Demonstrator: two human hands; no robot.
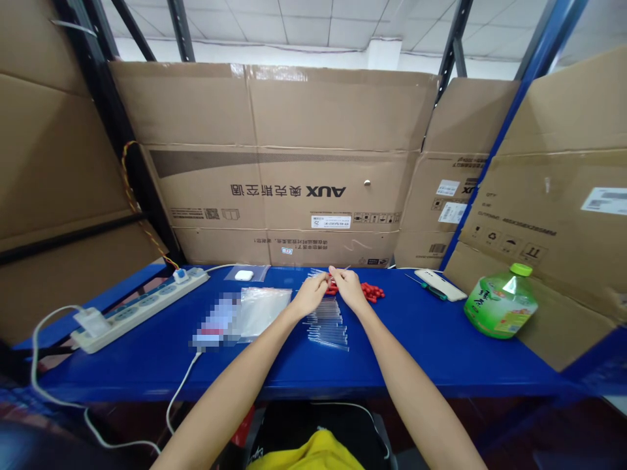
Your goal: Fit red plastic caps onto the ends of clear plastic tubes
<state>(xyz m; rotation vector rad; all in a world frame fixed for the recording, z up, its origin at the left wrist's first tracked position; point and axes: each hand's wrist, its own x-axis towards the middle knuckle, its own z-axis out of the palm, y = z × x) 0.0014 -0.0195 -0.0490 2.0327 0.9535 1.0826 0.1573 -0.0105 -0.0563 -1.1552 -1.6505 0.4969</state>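
My left hand (312, 294) and my right hand (347, 287) are close together above the blue table, fingers pinched toward each other. Whatever sits between the fingertips is too small to make out; a bit of red shows there. Beneath and in front of my hands lies a row of thin clear plastic tubes (327, 326), roughly side by side. A pile of small red pieces, cap-like in shape (372, 292), rests just right of my right hand, and my fingers partly hide more red pieces.
Left of my hands are a clear plastic bag (264, 310), a blurred phone-like object (218, 323) on a white cable, a white case (243, 275) and a power strip (142, 307). To the right lie a screwdriver (434, 291), a cream-coloured flat object (443, 285) and a green bottle (500, 303). Cardboard (294, 111) walls the back.
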